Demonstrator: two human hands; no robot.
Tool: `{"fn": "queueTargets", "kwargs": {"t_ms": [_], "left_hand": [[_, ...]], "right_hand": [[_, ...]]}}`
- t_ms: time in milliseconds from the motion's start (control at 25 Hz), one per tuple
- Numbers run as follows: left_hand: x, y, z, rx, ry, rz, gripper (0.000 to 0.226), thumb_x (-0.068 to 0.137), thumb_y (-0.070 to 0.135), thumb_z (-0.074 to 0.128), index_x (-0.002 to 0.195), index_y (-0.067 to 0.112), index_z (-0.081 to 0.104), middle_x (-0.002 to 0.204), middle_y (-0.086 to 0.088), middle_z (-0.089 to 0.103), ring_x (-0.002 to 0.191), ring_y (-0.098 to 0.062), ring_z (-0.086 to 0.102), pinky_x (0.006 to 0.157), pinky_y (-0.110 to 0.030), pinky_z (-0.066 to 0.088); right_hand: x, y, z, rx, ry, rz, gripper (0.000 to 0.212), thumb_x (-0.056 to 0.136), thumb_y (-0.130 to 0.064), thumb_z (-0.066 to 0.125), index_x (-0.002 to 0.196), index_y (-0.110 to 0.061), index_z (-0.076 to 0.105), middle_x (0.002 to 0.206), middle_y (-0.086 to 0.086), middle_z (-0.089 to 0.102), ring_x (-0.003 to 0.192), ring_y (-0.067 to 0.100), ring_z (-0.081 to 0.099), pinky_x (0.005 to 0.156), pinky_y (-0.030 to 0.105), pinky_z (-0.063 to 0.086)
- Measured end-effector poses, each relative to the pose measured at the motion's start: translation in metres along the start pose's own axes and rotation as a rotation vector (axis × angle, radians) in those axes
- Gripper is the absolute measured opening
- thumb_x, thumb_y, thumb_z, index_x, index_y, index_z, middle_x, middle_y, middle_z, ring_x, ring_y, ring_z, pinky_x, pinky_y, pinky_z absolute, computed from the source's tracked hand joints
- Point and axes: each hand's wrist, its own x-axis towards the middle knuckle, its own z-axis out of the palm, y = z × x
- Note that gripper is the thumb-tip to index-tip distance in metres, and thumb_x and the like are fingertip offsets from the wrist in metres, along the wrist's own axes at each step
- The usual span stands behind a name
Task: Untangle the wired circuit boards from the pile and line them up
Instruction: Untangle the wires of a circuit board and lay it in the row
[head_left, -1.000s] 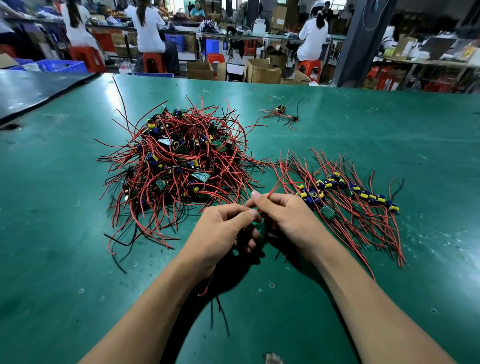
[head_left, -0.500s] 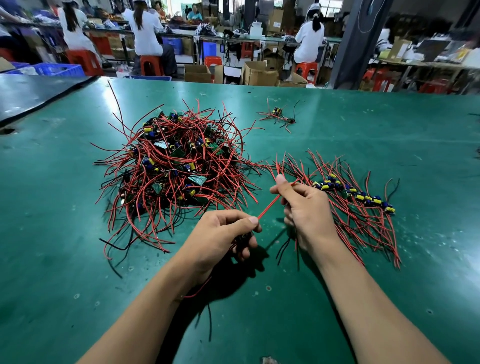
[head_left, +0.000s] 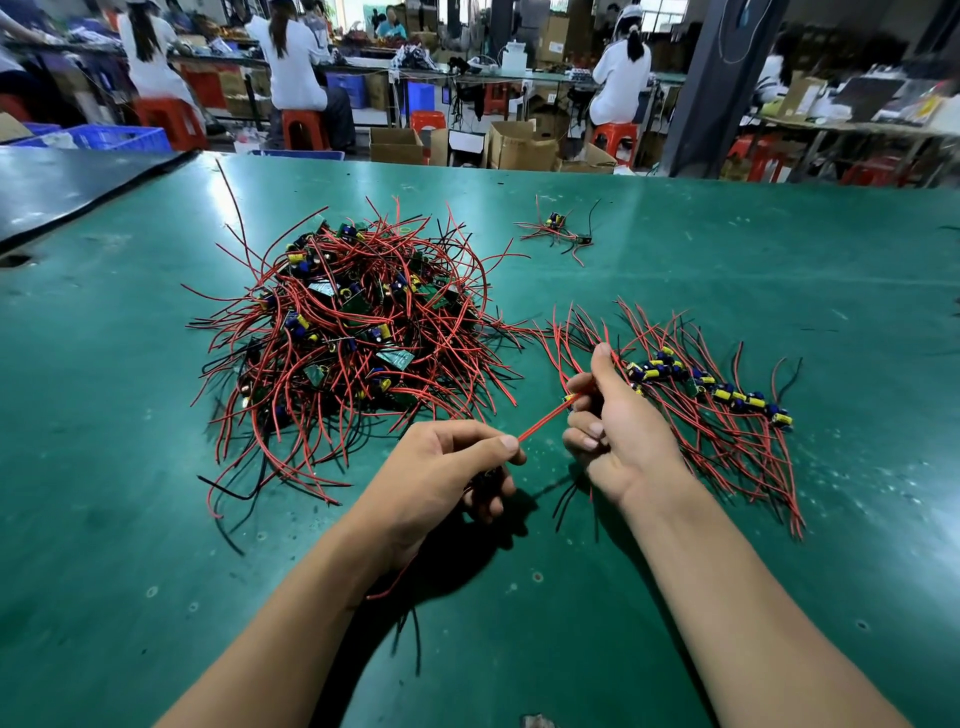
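Head view: a red wire (head_left: 545, 418) is pinched by the left hand (head_left: 441, 467) and gripped by the curled right hand (head_left: 618, 431), above the worktop (head_left: 727, 291).

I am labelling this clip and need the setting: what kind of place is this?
Most likely an electronics assembly workshop: a green worktable bears a pile of wired circuit boards, workers in white sit on red stools behind it, and cardboard boxes stand on the floor.

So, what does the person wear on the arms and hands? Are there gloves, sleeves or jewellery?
Nothing is worn there. The left hand and right hand have no gloves, rings or watch. The left forearm and right forearm are bare too; no sleeve is in view.
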Motion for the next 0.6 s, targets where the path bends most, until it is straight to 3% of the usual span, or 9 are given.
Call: {"fn": "queueTargets", "kwargs": {"t_ms": [120,200,320,400,480,600], "left_hand": [[0.001,-0.001,0.002,0.016,0.018,0.018,0.017,0.091,0.011,0.063,0.087,-0.004,0.069,0.060,-0.011,0.062,0.047,-0.020,0.054,0.047,-0.022,0.046],[0.001,0.000,0.002,0.000,0.027,0.016,0.019,0.092,0.011,0.063,0.090,-0.008,0.067,0.060,-0.011,0.062,0.047,-0.020,0.055,0.047,-0.022,0.047],[0.001,0.001,0.001,-0.037,0.044,-0.003,0.019,0.094,0.011,0.061,0.091,-0.007,0.067,0.060,-0.009,0.062,0.047,-0.018,0.055,0.046,-0.022,0.048],[0.002,0.001,0.001,-0.079,0.061,-0.018,0.018,0.095,0.013,0.059,0.088,-0.002,0.068,0.061,-0.009,0.062,0.048,-0.017,0.055,0.046,-0.022,0.047],[0.002,0.002,-0.001,-0.136,0.080,-0.039,0.018,0.095,0.014,0.059,0.087,0.001,0.068,0.061,-0.010,0.062,0.047,-0.016,0.054,0.045,-0.021,0.047],[0.003,0.002,-0.003,-0.163,0.082,-0.054,0.017,0.095,0.014,0.059,0.090,0.001,0.069,0.062,-0.009,0.062,0.047,-0.015,0.054,0.044,-0.021,0.046]], "right_hand": [[-0.002,-0.006,-0.004,0.170,-0.049,0.163,0.047,0.100,-0.044,0.056,0.068,-0.009,0.054,0.050,-0.004,0.038,0.029,0.002,0.026,0.027,0.015,0.022],[-0.004,-0.007,-0.005,0.156,-0.081,0.163,0.046,0.098,-0.047,0.057,0.071,-0.009,0.058,0.052,-0.004,0.038,0.030,0.002,0.026,0.028,0.015,0.023],[-0.007,-0.002,-0.003,-0.100,-0.168,0.012,0.045,0.087,-0.051,0.065,0.083,-0.006,0.069,0.059,-0.005,0.042,0.036,0.003,0.028,0.032,0.016,0.025],[-0.011,0.003,-0.003,-0.265,-0.312,-0.021,0.044,0.078,-0.045,0.073,0.093,-0.004,0.075,0.066,-0.005,0.048,0.042,0.004,0.033,0.036,0.016,0.028],[-0.015,0.008,-0.003,-0.376,-0.451,0.025,0.039,0.079,-0.035,0.076,0.101,-0.002,0.075,0.070,-0.003,0.058,0.044,0.004,0.042,0.039,0.015,0.033],[-0.015,0.013,-0.004,-0.422,-0.458,0.029,0.024,0.088,-0.022,0.074,0.098,0.000,0.075,0.068,0.003,0.060,0.042,0.006,0.046,0.039,0.016,0.035]]}}
